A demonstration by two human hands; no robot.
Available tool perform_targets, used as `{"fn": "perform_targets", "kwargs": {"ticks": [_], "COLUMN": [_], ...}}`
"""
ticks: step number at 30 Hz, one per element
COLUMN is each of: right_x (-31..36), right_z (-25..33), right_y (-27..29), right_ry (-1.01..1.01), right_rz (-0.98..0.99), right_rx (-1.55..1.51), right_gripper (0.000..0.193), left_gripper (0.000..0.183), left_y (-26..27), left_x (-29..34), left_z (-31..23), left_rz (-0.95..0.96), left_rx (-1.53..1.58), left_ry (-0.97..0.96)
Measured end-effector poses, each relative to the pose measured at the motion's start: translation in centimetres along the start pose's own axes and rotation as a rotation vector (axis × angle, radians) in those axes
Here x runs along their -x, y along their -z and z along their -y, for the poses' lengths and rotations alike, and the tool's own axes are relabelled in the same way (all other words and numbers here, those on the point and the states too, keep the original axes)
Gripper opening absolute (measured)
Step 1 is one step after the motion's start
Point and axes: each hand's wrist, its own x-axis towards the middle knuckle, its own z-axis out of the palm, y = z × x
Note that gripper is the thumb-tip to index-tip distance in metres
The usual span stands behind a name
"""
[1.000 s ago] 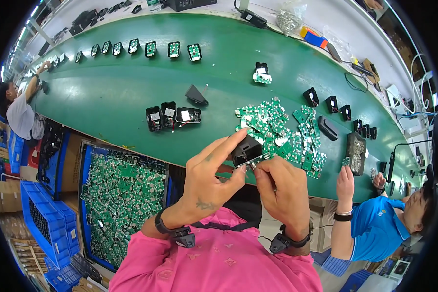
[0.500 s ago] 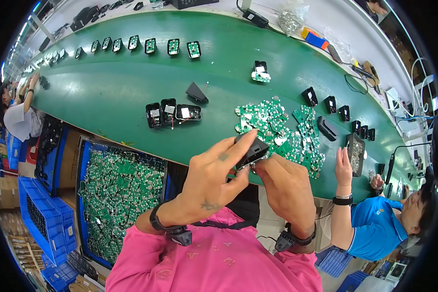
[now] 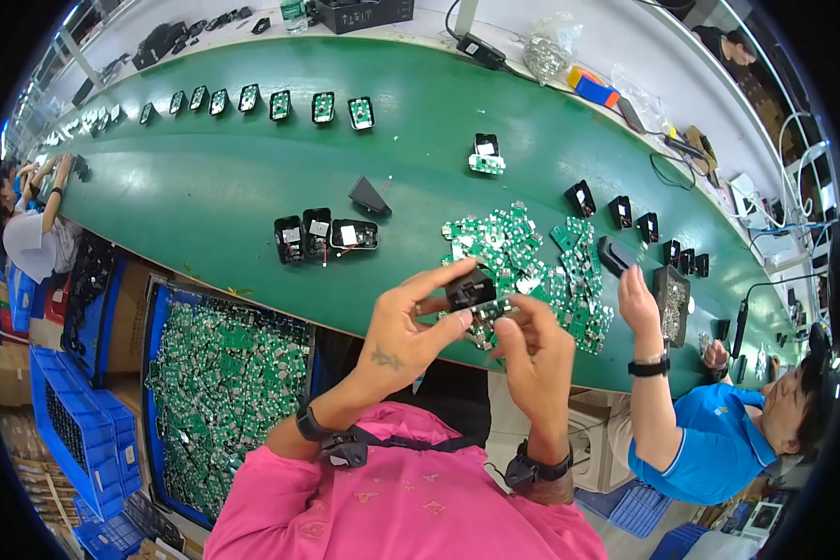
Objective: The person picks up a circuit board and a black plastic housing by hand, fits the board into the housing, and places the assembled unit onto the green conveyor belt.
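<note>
My left hand (image 3: 411,322) is closed round a small black plastic housing (image 3: 467,287), held just above the table's near edge with its open side tipped toward me. A green circuit board (image 3: 491,310) sits at the housing's lower rim, pinched by the thumb and fingers of my right hand (image 3: 539,347). Whether the board touches the inside of the housing is hard to tell. Right behind my hands lies a loose pile of green circuit boards (image 3: 495,233). To the left, several open black housings (image 3: 353,233) with white labels rest near a dark wedge-shaped housing (image 3: 370,196).
Housings with boards (image 3: 323,107) line the far left of the green table (image 3: 205,177). Open housings (image 3: 621,212) and a tray of small parts (image 3: 660,280) are at right. A blue bin (image 3: 149,411) of boards stands at lower left. A co-worker's hand (image 3: 639,303) is raised at right.
The housing has been turned so its open side shows, and the board at its rim has come into sight. My right-hand fingers have uncurled somewhat. The co-worker's raised hand has shifted left.
</note>
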Motion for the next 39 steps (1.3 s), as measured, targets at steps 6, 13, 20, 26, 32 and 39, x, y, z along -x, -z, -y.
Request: {"fn": "perform_targets", "kwargs": {"ticks": [6, 13, 20, 26, 32, 39], "right_x": [1.5, 1.6, 0.5, -0.2, -0.2, -0.5], "right_z": [-2.1, 0.1, -0.4, 0.3, 0.7, 1.3], "right_y": [-0.7, -1.2, 0.3, 1.6, 1.8, 2.4], "right_ry": [0.099, -0.134, -0.077, 0.002, -0.046, -0.051], "right_rz": [-0.077, 0.025, 0.176, 0.310, 0.251, 0.282], "right_rx": [0.006, -0.506, -0.467, -0.245, -0.197, -0.159], "right_gripper": [0.013, 0.009, 0.022, 0.020, 0.020, 0.019], "left_gripper": [0.049, 0.048, 0.052, 0.060, 0.057, 0.057], "left_y": [0.4, -0.1, -0.3, -1.6, -2.0, -1.3], "left_x": [-0.2, 0.2, 0.1, 0.4, 0.6, -0.2], "left_z": [2.0, 2.6, 2.8, 2.1, 2.1, 1.4], "left_rz": [-0.029, -0.027, 0.033, 0.164, -0.012, 0.117], "left_rx": [0.486, 0.328, 0.134, 0.081, -0.223, -0.233], "left_ry": [0.318, 0.279, 0.088, 0.075, -0.096, -0.142]}}
